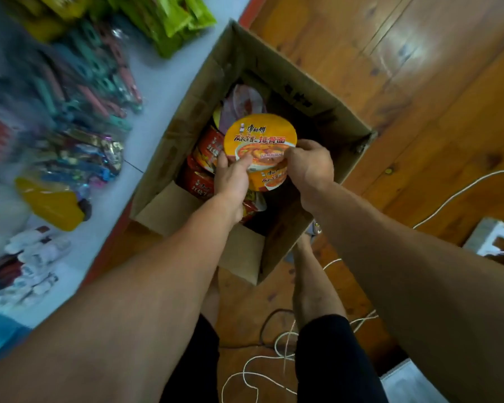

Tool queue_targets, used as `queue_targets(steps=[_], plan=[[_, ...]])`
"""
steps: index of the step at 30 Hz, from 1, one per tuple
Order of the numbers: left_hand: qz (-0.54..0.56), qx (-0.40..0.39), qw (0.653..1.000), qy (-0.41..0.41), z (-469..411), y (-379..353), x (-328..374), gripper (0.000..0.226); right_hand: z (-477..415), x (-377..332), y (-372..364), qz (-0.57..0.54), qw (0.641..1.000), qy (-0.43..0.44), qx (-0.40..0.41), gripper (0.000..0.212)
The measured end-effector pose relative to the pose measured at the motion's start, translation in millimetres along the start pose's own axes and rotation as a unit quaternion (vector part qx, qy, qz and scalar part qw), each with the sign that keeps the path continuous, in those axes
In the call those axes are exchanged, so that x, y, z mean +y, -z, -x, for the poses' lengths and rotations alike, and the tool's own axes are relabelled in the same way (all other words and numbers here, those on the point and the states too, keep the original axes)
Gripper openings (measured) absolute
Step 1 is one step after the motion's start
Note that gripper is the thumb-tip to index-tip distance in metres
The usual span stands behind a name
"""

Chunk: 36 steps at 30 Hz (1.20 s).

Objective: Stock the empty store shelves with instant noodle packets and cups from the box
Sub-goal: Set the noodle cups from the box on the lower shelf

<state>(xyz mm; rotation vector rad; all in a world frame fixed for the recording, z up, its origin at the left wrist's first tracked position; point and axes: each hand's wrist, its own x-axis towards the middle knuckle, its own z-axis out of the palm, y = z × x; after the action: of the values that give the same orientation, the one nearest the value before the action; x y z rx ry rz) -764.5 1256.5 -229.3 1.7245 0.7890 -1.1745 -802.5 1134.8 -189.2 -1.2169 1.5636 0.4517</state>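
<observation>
A floor of glossy orange-brown wooden planks (419, 82) carries an open brown cardboard box (169, 146), loose loops of thin white cord (284, 356) and a white block (489, 237) at the right. Beside the box, a pale shelf board (163, 82) with a red edge holds bright green packets (172, 21), blurred teal and pink carded goods (93, 77), a yellow pouch (53, 205) and white tubes (38, 251).

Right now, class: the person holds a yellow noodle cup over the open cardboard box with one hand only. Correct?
No: the left hand and right hand both hold the yellow noodle cup over the open cardboard box; see the head view.
</observation>
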Motion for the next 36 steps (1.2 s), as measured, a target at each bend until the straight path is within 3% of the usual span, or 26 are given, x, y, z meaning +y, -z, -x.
queue_targets(steps=[2, 13, 18, 22, 25, 30, 36], plan=[[0.012, 0.005, 1.0, -0.023, 31.0, 7.1, 13.6, 0.073, 28.1, -14.4, 12.7, 0.008, 0.999, 0.033, 0.0, 0.035], [0.084, -0.004, 0.979, -0.186, 217.6, 39.9, 98.7, 0.078, 204.5, -88.2, 87.9, -0.023, 0.98, 0.196, 0.031, 0.03], [0.22, -0.025, 0.944, -0.244, 302.9, 65.3, 133.5, 0.061, 286.9, -137.4, 97.1, -0.055, 0.95, 0.307, -0.004, 0.023], [0.297, 0.037, 0.902, -0.311, 358.1, 92.3, 159.6, 0.042, 347.5, -168.5, 92.9, -0.059, 0.914, 0.399, -0.043, 0.024], [0.313, 0.07, 0.866, -0.383, 395.0, 115.6, 175.3, 0.044, 386.3, -189.5, 88.7, -0.057, 0.886, 0.452, -0.087, 0.019], [0.343, 0.104, 0.825, -0.437, 417.1, 155.5, 197.9, 0.048, 431.8, -218.2, 66.9, -0.041, 0.849, 0.516, -0.109, 0.013], [0.325, 0.148, 0.822, -0.443, 399.1, 206.2, 222.6, 0.044, 444.9, -245.0, 22.2, 0.005, 0.841, 0.522, -0.144, 0.02]])
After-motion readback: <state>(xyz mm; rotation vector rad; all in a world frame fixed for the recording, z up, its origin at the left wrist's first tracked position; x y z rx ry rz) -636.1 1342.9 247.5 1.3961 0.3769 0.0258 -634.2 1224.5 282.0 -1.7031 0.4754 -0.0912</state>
